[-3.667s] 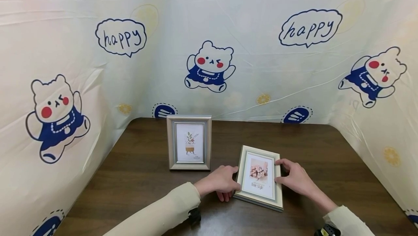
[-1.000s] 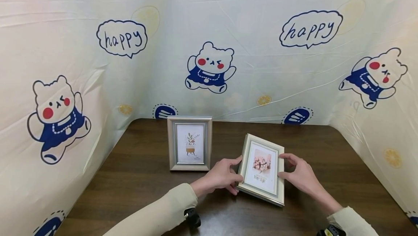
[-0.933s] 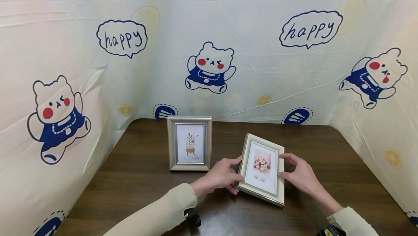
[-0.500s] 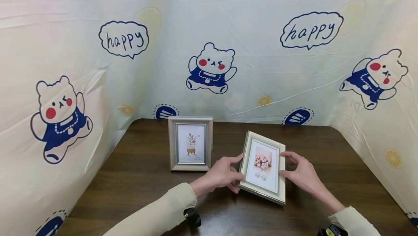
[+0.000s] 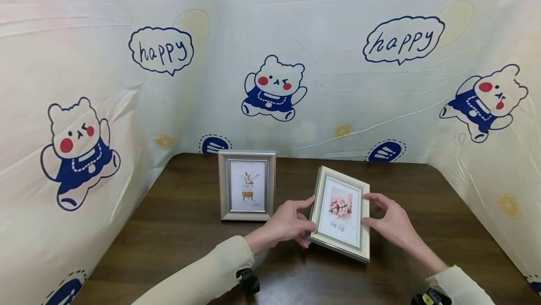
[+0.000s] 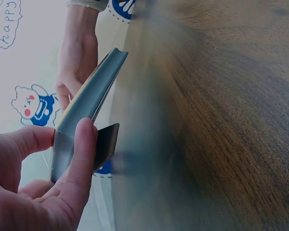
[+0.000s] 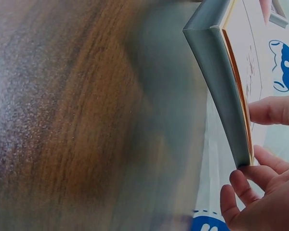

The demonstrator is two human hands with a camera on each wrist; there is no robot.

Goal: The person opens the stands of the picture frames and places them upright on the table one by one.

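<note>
In the head view, a cream photo frame (image 5: 365, 244) with a pink flower picture is held tilted, its face toward me. My left hand (image 5: 284, 224) grips its left edge, thumb on the front corner and other fingers behind. On the opposite side my right hand (image 5: 392, 220) pinches the right edge near mid-height. The left wrist view shows the frame's grey edge (image 6: 89, 91) raised off the table and a dark stand flap (image 6: 107, 142) jutting from its back. From the right wrist, its side edge (image 7: 214, 79) shows with thumb and fingers at one end.
A second silver-beige photo frame (image 5: 225, 192) with a potted-plant picture stands upright to the left of the hands. The brown wooden table (image 5: 169, 244) reaches back to a pale curtain (image 5: 338, 84) printed with cartoon bears, which encloses the back and both sides.
Both hands have lifted the flower frame and brought it more upright, with its top edge rising slowly. Their grip stays on the same two sides. The standing frame has not moved.
</note>
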